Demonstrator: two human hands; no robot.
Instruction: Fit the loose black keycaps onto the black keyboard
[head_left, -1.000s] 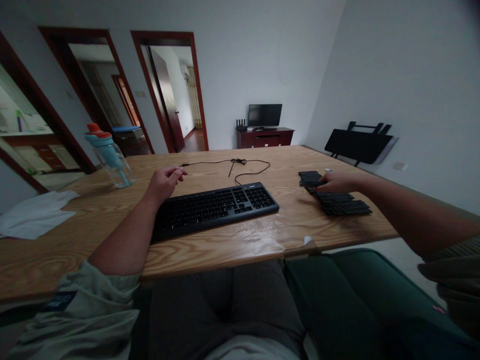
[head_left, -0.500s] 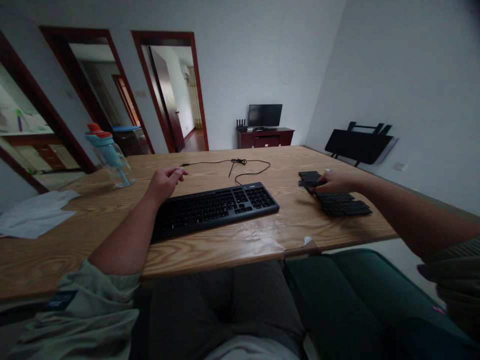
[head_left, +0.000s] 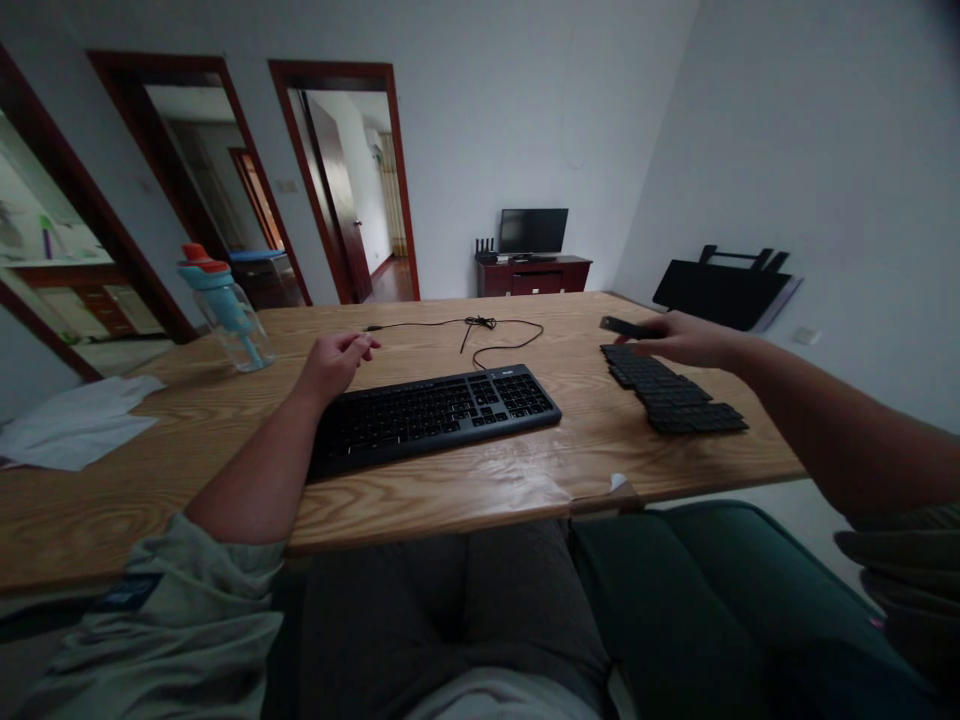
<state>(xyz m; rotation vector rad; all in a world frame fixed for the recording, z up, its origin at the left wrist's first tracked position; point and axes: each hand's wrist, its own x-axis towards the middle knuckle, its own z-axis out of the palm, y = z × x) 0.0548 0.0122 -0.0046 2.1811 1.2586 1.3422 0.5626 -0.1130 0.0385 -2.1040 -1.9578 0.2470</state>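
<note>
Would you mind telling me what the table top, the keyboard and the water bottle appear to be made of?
Table top: wood or wood-look laminate, light brown with bold grain and a soft sheen.
Keyboard: matte black, apparently plastic, with separate moulded keys.
Water bottle: clear body, likely plastic though glass is possible, with a blue lid and red cap.

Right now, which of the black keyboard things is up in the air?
The small black piece pinched in the right hand, lifted above the row of loose black key pieces. That row and the full keyboard lie flat on the table.
</note>
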